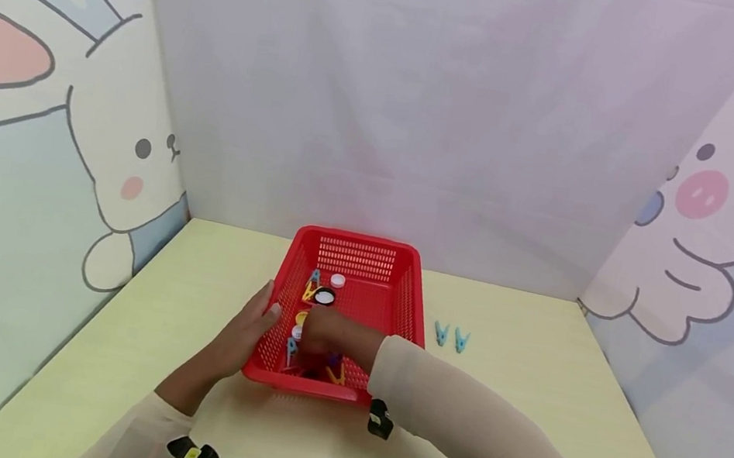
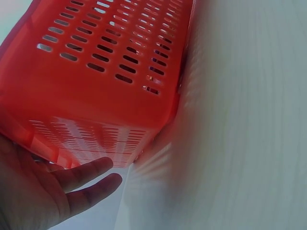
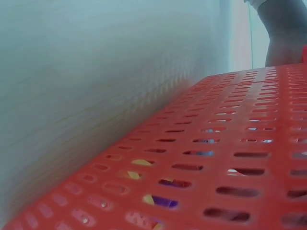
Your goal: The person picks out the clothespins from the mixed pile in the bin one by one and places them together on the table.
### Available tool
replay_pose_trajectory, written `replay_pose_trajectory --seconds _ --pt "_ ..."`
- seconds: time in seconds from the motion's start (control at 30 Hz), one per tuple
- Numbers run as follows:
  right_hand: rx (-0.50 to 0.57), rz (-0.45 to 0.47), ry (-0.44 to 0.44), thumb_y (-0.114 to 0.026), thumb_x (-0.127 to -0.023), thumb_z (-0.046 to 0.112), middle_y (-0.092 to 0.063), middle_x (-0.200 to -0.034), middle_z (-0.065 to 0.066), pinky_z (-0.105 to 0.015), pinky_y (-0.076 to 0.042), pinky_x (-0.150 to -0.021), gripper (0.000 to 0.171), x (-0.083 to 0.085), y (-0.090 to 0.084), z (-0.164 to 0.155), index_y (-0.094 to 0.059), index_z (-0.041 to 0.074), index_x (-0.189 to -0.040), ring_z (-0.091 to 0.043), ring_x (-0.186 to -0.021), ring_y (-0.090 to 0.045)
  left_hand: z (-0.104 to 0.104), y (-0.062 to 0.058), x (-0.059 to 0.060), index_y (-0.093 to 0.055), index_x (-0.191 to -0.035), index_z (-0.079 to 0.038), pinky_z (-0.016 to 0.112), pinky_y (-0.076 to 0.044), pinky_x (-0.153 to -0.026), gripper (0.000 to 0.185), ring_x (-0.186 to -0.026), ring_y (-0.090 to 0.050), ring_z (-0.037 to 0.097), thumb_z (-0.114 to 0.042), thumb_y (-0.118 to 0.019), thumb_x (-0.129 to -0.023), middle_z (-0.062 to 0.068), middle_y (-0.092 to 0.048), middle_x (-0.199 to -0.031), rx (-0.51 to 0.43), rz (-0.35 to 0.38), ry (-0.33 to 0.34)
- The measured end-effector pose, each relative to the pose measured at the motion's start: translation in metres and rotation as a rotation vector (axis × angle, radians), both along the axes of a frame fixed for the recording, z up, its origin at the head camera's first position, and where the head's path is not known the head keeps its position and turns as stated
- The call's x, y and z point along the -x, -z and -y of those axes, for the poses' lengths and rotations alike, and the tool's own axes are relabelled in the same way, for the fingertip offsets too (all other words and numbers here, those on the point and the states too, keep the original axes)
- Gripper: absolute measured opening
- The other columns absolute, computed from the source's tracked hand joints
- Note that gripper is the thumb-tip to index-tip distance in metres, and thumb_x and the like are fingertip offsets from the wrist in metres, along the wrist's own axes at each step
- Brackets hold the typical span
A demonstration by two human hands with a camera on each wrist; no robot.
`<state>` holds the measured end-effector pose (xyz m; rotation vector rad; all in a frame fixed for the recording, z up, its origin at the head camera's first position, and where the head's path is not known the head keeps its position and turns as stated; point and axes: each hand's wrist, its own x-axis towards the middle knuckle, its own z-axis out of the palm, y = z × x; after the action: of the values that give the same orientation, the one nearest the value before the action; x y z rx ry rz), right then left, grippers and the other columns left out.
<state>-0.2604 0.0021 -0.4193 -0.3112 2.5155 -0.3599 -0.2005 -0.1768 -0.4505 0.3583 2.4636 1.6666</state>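
Cartoon-print side walls (image 1: 140, 88) flank a pale table (image 1: 546, 356). Red plastic basket (image 1: 337, 391) sits toward its back edge, long axis running front-to-back. Left hand (image 1: 239, 336)'s open on the left rim; right hand (image 1: 321, 330)'s inside, can't tell if it's gripping. Blue clothespins (image 1: 460, 342) lie right of it.

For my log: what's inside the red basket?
The red basket holds blue and yellow clips, round lids and the right hand; whatever lies beneath that hand is hidden.

No text, label, brand or number can be read
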Motion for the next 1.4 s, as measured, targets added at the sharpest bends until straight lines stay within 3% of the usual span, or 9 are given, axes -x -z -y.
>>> replay_pose_trajectory --seconds 0.1,0.23,0.5,0.7,0.83,1.4 --pt "0.038 0.024 -0.028 -0.087 -0.095 0.025 -0.076 -0.096 -0.002 -0.038 -0.068 -0.085 0.017 0.001 -0.007 -0.004 -0.082 0.013 -0.106 -0.018 -0.085 -0.073 0.0 0.001 0.0 0.001 -0.177 -0.023 0.051 -0.062 -0.107 0.09 -0.152 -0.048 0.043 -0.056 -0.049 -0.111 0.015 -0.026 -0.178 -0.007 0.007 0.002" --pt "0.142 0.072 -0.062 -0.092 -0.089 0.016 -0.077 -0.103 0.0 -0.042 -0.068 -0.094 0.025 0.006 -0.01 -0.01 -0.084 0.019 -0.113 -0.02 -0.092 -0.073 0.001 0.0 0.001 0.001 -0.177 -0.02 0.052 -0.062 -0.108 0.089 -0.151 -0.048 0.044 -0.055 -0.048 -0.112 0.017 -0.026 -0.177 -0.009 -0.01 0.008" --pt "0.239 0.083 -0.236 -0.089 -0.092 0.013 -0.076 -0.099 0.0 -0.031 -0.064 -0.08 0.03 0.017 -0.013 -0.02 -0.081 0.016 -0.121 -0.017 -0.086 -0.071 0.001 0.002 0.002 0.0 -0.177 -0.017 0.051 -0.063 -0.106 0.087 -0.147 -0.052 0.044 -0.053 -0.046 -0.113 0.02 -0.028 -0.175 -0.007 -0.016 0.017" --pt "0.279 0.103 -0.252 -0.09 -0.091 0.016 -0.078 -0.104 0.002 -0.036 -0.069 -0.087 0.047 0.02 -0.006 -0.026 -0.078 0.023 -0.136 -0.019 -0.089 -0.076 0.001 0.002 0.001 0.0 -0.177 -0.019 0.049 -0.064 -0.104 0.085 -0.142 -0.056 0.041 -0.052 -0.045 -0.113 0.019 -0.031 -0.174 -0.006 -0.014 0.015" --pt "0.332 0.133 -0.253 -0.089 -0.091 0.012 -0.08 -0.103 0.003 -0.034 -0.07 -0.084 0.052 0.02 0.001 -0.029 -0.077 0.025 -0.139 -0.02 -0.085 -0.078 0.0 0.002 0.0 0.0 -0.177 -0.018 0.048 -0.065 -0.103 0.085 -0.142 -0.056 0.042 -0.052 -0.046 -0.113 0.02 -0.031 -0.174 0.001 -0.019 0.017" --pt "0.305 0.083 -0.329 -0.083 -0.096 0.006 -0.078 -0.101 0.0 -0.03 -0.067 -0.079 0.048 0.019 0.01 -0.028 -0.075 0.018 -0.142 -0.015 -0.08 -0.073 0.0 0.0 -0.001 -0.001 -0.177 -0.021 0.046 -0.065 -0.102 0.086 -0.145 -0.054 0.045 -0.051 -0.049 -0.112 0.019 -0.031 -0.174 -0.003 -0.022 0.018"
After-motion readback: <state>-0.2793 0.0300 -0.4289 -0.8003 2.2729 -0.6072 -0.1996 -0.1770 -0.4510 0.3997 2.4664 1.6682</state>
